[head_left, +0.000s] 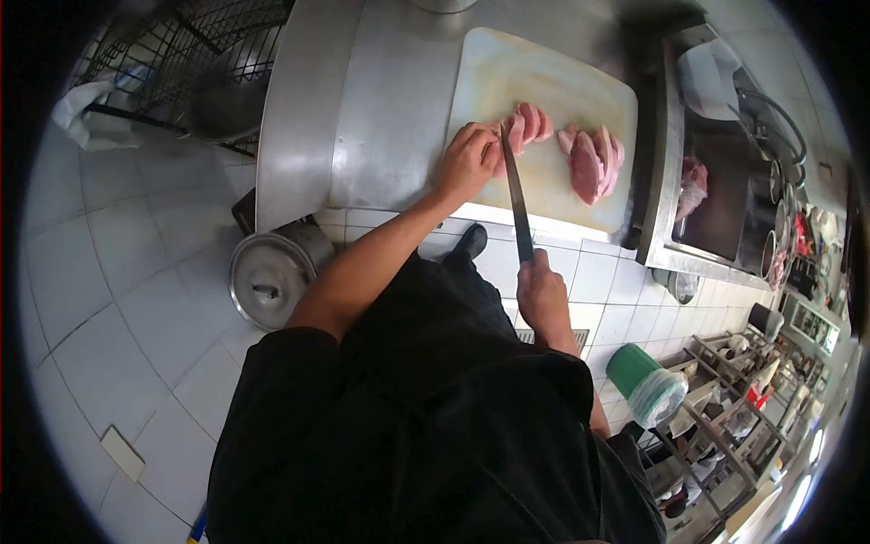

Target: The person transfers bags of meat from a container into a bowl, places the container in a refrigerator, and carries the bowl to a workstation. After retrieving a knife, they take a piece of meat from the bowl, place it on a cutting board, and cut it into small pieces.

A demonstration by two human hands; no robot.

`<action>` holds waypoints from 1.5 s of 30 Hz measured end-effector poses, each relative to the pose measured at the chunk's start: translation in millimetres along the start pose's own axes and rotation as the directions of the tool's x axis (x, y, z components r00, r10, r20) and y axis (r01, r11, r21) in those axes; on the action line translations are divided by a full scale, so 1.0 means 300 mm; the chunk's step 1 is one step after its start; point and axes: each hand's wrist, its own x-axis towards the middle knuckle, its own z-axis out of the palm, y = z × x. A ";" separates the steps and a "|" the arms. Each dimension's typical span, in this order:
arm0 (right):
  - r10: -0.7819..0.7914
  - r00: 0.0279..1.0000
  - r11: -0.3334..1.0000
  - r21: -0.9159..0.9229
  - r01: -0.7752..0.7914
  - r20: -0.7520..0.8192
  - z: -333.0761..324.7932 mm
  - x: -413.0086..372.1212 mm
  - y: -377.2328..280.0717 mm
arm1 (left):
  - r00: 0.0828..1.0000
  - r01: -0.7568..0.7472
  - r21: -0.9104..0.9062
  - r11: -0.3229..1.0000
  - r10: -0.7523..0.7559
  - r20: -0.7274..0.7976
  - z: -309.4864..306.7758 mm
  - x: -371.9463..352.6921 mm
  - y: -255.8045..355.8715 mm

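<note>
On a white cutting board [544, 68] lie two groups of raw pink meat. My right hand [543, 295] is wrapped round the handle of a long knife [517, 195], whose blade reaches forward to the nearer left meat [530, 123]. The blade tip lies against that meat, beside my fingers. With bent fingers my left hand [469, 161] presses on the left end of the same meat, holding it on the board. Several thick slices of meat [594, 163] rest together at the board's right side. My left fingertips are partly hidden.
The board sits on a steel counter [385, 100]. To the right is a sink [725, 181] with a piece of meat [691, 186] in it. A lidded pot [270, 283] stands low at left, under a wire rack [204, 45]. A green bin [634, 372] stands on the tiled floor.
</note>
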 end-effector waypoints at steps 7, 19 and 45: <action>-0.112 0.993 0.992 -0.057 0.109 -0.043 0.047 0.059 0.014 | 0.994 -0.106 0.063 0.992 0.103 0.047 0.058 -0.016 -0.051; -0.281 0.951 0.959 0.006 0.284 -0.130 0.096 0.612 -0.073 | 0.997 -0.069 0.045 0.997 0.067 0.049 0.037 -0.009 -0.032; 0.058 0.995 0.759 0.651 0.011 -0.084 -0.336 0.238 0.071 | 0.746 -0.333 0.500 0.799 -0.101 0.659 0.071 0.206 0.016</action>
